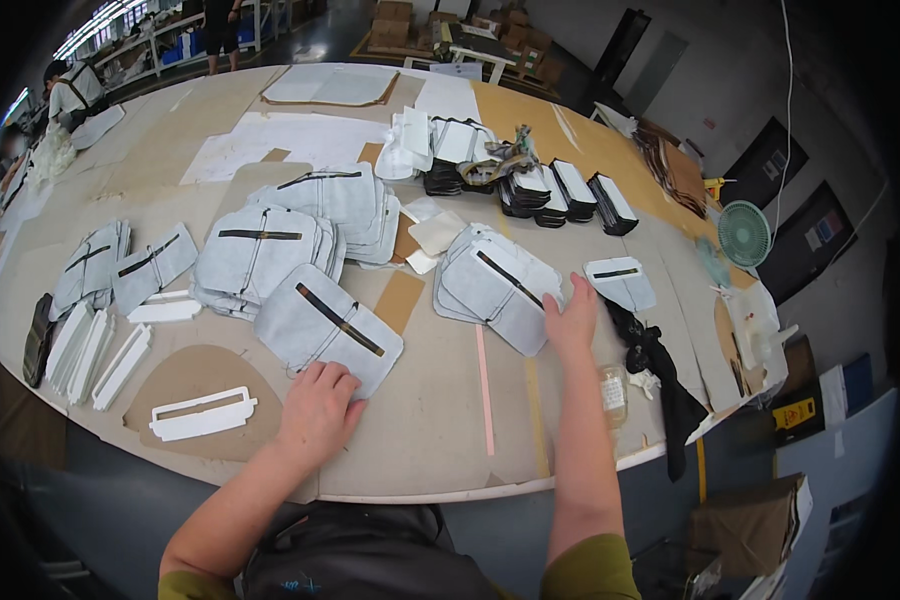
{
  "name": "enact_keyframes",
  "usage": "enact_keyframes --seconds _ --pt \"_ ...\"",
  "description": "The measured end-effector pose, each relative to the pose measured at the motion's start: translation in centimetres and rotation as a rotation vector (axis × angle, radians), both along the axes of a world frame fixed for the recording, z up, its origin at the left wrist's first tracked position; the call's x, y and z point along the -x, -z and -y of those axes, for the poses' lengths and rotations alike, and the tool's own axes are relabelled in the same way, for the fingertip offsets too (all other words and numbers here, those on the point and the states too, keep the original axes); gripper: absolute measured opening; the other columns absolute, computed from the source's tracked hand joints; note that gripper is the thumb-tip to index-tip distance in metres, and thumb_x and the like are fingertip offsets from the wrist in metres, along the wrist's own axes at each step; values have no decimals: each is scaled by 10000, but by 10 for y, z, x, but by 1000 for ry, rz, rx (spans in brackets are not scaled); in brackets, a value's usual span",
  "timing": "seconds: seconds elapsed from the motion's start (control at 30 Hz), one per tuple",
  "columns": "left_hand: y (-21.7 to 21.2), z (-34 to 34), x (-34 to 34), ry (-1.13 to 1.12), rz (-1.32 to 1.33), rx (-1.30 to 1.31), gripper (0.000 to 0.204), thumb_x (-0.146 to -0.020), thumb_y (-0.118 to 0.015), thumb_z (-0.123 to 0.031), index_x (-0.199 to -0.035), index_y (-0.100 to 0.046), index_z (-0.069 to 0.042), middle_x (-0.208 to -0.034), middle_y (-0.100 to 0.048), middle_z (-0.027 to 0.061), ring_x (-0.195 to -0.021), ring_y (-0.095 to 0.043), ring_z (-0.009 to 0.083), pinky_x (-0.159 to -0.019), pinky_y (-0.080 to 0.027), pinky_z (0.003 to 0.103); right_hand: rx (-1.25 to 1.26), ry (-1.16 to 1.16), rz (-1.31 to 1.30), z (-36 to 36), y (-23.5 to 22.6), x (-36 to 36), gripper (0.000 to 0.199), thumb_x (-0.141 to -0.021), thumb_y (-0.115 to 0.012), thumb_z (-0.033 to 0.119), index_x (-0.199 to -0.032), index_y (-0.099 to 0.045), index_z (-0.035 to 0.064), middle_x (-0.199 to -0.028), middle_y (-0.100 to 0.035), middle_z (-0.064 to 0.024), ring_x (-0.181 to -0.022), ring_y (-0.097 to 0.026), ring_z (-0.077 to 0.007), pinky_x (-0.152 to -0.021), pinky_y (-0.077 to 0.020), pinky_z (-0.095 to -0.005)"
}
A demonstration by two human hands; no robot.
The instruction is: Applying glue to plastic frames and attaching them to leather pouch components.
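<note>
A pale grey fabric panel (322,335) with rounded corners and a dark zip strip lies slanted in front of me. My left hand (320,412) is at its lower edge, fingers curled over the border and closed on it. To the right sits a small stack of similar panels (465,268), fanned out a little. The top panel (518,305) of that stack reaches toward my right hand (572,316), whose thumb and fingers close on its right edge. My right fingertips partly hide that edge.
Larger stacks of grey panels (260,265) stand left of centre. White plastic frames (202,413) lie at the near left. Black-edged white bundles (570,190) sit at the back. A black cloth (670,385), a glass jar (612,395) and a green fan (744,234) are on the right.
</note>
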State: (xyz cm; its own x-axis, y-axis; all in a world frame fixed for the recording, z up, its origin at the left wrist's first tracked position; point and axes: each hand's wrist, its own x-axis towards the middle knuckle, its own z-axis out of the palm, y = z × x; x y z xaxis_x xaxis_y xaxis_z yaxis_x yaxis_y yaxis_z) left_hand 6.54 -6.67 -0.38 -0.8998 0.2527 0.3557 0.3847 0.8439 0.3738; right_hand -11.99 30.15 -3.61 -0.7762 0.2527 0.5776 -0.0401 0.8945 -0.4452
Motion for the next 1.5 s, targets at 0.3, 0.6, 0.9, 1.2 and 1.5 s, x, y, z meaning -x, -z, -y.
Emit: enact_keyframes --seconds 0.3,0.6,0.9,1.2,1.5 --pt "-15 -48 10 134 289 -472 128 -846 -739 -57 -949 -663 -48 -994 -636 108 -755 -693 260 -670 -563 378 657 -716 716 94 -71 -112 552 -851 -791 184 -1331 -563 35 -955 -728 -101 -771 -659 -154 -718 -539 -299" --pt "-1 -114 -29 436 700 -743 314 -900 -758 -154 -1153 -614 -35 -1053 -684 132 -884 -699 271 -803 -565 389 568 -599 765 27 -62 -138 373 -860 -692 3 -1225 -621 35 -879 -710 -54 -759 -626 -104 -701 -516 -256" --pt "4 -94 7 455 217 -196 308 -853 -750 -193 -1129 -694 -68 -1170 -643 83 -1104 -590 279 -952 -475 431 16 -301 541 -3 -72 -84 433 -815 -802 231 -1155 -663 2 -1040 -713 -162 -957 -696 -304 -831 -551 -407" --pt "12 -97 -3 391 94 -110 511 -843 -766 -309 -1256 -635 -38 -1248 -614 83 -1150 -547 295 -1009 -432 428 59 -16 726 -16 -35 11 706 -627 -907 411 -1164 -654 29 -1052 -727 -160 -988 -702 -312 -850 -548 -414" --pt "17 -94 1 383 176 -171 504 -881 -742 -350 -1283 -626 -69 -1275 -600 76 -1186 -533 283 -1021 -422 425 168 -69 485 -14 -26 53 488 -689 -865 305 -1074 -687 65 -953 -742 -102 -915 -715 -289 -821 -554 -400"
